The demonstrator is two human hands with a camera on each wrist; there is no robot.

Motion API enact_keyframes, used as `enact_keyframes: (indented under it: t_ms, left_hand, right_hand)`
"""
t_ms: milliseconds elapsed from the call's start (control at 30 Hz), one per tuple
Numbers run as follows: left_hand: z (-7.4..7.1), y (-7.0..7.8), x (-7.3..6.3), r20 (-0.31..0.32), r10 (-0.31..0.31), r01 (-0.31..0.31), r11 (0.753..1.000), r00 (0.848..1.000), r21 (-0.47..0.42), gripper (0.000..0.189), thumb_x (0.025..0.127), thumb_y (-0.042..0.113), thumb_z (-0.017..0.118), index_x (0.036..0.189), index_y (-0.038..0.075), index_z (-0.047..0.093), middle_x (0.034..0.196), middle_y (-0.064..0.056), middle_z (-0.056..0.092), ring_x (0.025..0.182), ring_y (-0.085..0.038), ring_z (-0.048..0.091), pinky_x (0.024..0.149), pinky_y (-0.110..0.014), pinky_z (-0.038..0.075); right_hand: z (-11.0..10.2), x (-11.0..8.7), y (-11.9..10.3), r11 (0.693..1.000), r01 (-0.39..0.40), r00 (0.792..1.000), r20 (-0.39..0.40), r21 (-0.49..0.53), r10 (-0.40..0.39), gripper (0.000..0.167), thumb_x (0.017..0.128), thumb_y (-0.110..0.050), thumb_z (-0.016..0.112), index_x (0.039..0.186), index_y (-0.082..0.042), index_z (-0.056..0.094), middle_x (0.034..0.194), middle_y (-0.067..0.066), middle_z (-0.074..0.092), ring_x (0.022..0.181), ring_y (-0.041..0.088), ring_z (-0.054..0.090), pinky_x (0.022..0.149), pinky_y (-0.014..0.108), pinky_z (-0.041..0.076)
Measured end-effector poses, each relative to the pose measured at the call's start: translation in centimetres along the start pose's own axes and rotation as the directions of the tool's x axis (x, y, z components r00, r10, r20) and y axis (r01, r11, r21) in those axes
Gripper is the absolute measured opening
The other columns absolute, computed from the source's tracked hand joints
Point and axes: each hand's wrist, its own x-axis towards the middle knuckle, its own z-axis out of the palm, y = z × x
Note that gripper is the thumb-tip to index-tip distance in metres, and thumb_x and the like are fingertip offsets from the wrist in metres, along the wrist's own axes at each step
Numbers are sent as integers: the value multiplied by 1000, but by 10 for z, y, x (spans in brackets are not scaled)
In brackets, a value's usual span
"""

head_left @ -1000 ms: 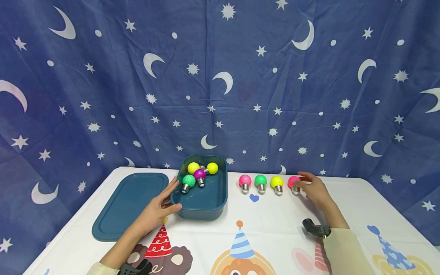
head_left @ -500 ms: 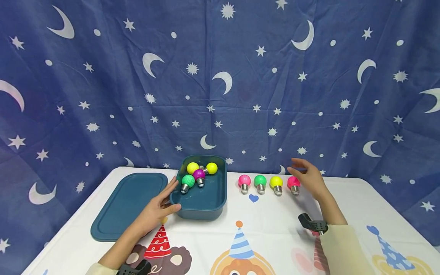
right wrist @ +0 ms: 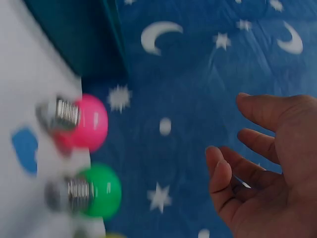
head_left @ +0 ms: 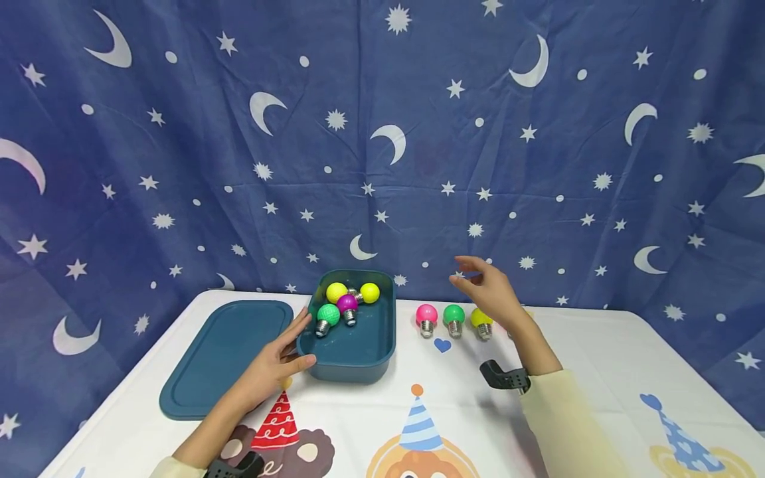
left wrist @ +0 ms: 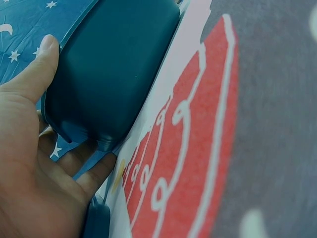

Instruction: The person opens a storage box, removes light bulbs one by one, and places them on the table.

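My left hand (head_left: 275, 365) rests against the left front corner of a dark teal box (head_left: 358, 372), thumb on one side and fingers on the other. In the box lie a textured green bulb (head_left: 328, 315), a purple bulb (head_left: 346, 303) and two yellow bulbs (head_left: 370, 292). My right hand (head_left: 487, 289), loosely bent and holding nothing, hovers above a row of bulbs right of the box. The row has a pink bulb (head_left: 426, 314), a green bulb (head_left: 453, 314) and a yellow bulb (head_left: 480, 318). My right forearm hides most of another pink bulb.
A flat teal lid (head_left: 224, 352) lies on the table left of the box. White cloth (head_left: 466, 392) with party-hat animal prints covers the table. Behind it hangs a blue curtain (head_left: 430, 166) with moons and stars.
My right hand has let go of the rightmost pink bulb, risen, and moved left over the row. My left hand and the box have stayed in place.
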Motion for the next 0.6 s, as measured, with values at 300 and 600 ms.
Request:
enact_keyframes:
  t_ms: [300, 600]
  left_hand:
    - [-1, -1, -2, -2, 8, -8, 1000, 1000, -22, 72, 93, 10, 63, 153, 10, 23, 160, -3, 8, 140, -39, 18, 106, -55, 25]
    - [-1, -2, -1, 6, 19, -19, 999, 1000, -34, 73, 93, 16, 64, 153, 9, 23, 160, -3, 8, 140, -40, 18, 106, -56, 25]
  right_hand:
    - [46, 6, -47, 995, 49, 996, 75, 85, -55, 49, 92, -34, 65, 137, -19, 52, 128, 10, 58, 100, 25, 58, 78, 39, 53]
    - [93, 4, -83, 988, 102, 984, 133, 113, -117, 46, 90, -29, 67, 133, -18, 56, 125, 8, 61, 92, 19, 60, 73, 33, 54]
